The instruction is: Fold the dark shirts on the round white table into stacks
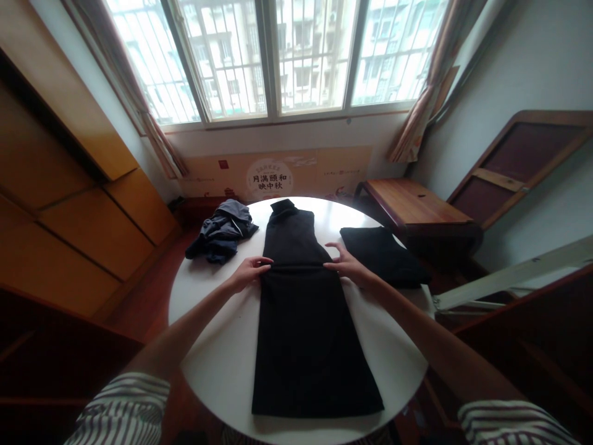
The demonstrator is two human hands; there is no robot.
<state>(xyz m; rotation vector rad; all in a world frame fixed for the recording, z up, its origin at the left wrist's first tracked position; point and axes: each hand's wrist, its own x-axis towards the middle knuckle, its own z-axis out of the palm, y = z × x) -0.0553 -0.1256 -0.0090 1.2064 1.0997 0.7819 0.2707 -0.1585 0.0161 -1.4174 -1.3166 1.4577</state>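
A long black high-necked garment (308,346) lies lengthwise on the round white table (217,352), its collar at the far end and its wide hem towards me. A raised crease runs across it between my hands. At the left edge of that crease, the fingers of my left hand (248,272) pinch the cloth. My right hand (349,266) grips the right edge at the same height, thumb and lower fingers on the fabric and the index finger lifted. Right of it rests a folded black cloth item (382,256).
A crumpled pile of dark grey and navy clothes (225,228) sits at the table's far left. Behind the table on the right is a low wooden stand (414,203). Wooden cabinets (92,216) line the left wall, and a barred window (273,62) is ahead.
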